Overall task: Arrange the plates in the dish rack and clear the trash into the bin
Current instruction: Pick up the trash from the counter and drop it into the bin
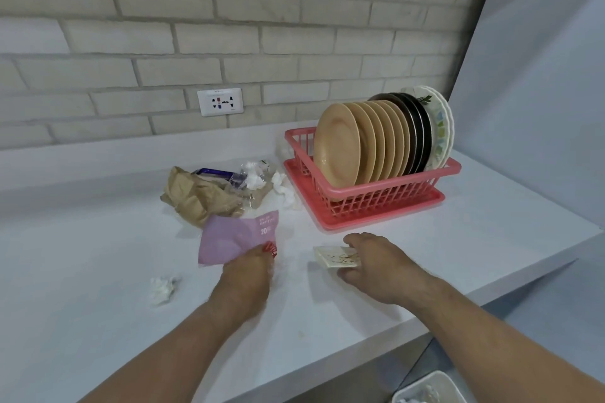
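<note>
Several tan plates (337, 147), dark plates (415, 127) and pale patterned plates (442, 127) stand upright in the pink dish rack (376, 196) at the back right of the white counter. My left hand (248, 275) lies on the near edge of a pink paper bag (229, 239), with a small red wrapper (271, 249) at its fingertips. My right hand (376, 265) pinches a small cream packet with brown specks (334, 257) on the counter. A crumpled brown paper bag (196, 196) lies behind the pink one.
White crumpled tissues (255, 173) and a purple wrapper (216, 173) lie beside the brown bag; another tissue (162, 289) sits near left. A white bin (429, 389) with trash shows below the counter edge at bottom right. A wall socket (220, 102) is on the brick wall.
</note>
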A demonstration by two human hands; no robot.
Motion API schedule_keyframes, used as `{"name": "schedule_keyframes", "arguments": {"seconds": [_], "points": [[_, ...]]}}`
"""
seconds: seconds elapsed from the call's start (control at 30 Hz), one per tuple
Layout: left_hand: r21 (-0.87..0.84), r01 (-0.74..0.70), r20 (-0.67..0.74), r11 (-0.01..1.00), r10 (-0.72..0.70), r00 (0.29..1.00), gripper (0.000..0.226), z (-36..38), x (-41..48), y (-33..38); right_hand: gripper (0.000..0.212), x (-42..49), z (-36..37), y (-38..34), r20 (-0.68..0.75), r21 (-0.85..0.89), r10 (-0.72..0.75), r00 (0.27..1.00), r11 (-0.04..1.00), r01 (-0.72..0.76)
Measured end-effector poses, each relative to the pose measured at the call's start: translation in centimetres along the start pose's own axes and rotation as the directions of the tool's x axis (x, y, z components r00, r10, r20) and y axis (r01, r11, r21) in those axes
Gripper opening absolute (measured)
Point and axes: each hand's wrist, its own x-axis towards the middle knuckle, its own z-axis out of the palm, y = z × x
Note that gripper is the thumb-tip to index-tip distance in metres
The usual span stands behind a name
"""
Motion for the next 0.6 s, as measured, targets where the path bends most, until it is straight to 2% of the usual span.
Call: {"name": "schedule_keyframes", "arguments": {"seconds": [0.03, 0.1, 0.2, 0.27, 0.4, 0.43, 0.5, 0.6], "points": [[0.039, 0.001, -0.035, 0.999, 0.001, 0.999, 0.015, 0.0, 0.1, -0.3, 0.048, 0.0, 0.0, 0.0, -0.001, 0.0, 0.003, 1.0, 1.0, -0.003], [-0.034, 0.021, -0.047, 0.999, -0.023, 0.999, 0.022, -0.1, 0.0, -0.5, 0.049, 0.0, -0.1, 0.0, 0.003, -0.004, 0.004, 1.0, 1.0, -0.004], [0.075, -0.01, -0.034, 0.997, 0.013, 0.999, 0.005, -0.4, -0.4, 0.1, 0.048, 0.0, -0.2, 0.0, -0.007, -0.002, 0.001, 1.0, 1.0, -0.001], [0.077, -0.015, -0.015, 0.997, 0.016, 1.0, 0.018, -0.6, -0.5, 0.4, 0.05, 0.1, -0.5, -0.1, -0.011, -0.007, -0.005, 1.0, 1.0, 0.005], [0.056, -0.041, -0.065, 0.998, 0.045, 0.997, 0.044, -1.5, 0.2, 0.9, 0.051, 0.2, -0.9, 0.0, -0.012, -0.003, -0.006, 1.0, 1.0, 0.006], [0.071, -0.049, -0.067, 0.996, 0.054, 0.996, 0.042, -1.7, 0.3, 1.1, 0.051, 0.2, -1.0, 0.0, -0.014, -0.001, -0.001, 1.0, 1.0, 0.001], [0.078, -0.067, -0.091, 0.995, 0.074, 0.993, 0.019, -2.3, 0.7, 1.2, 0.051, 0.2, -1.2, 0.0, -0.02, 0.0, 0.003, 1.0, 1.0, -0.003], [0.038, -0.099, -0.139, 0.994, 0.104, 0.985, 0.023, -2.8, 0.7, 1.4, 0.05, 0.2, -1.5, 0.2, -0.029, 0.01, 0.008, 1.0, 1.0, -0.008]]}}
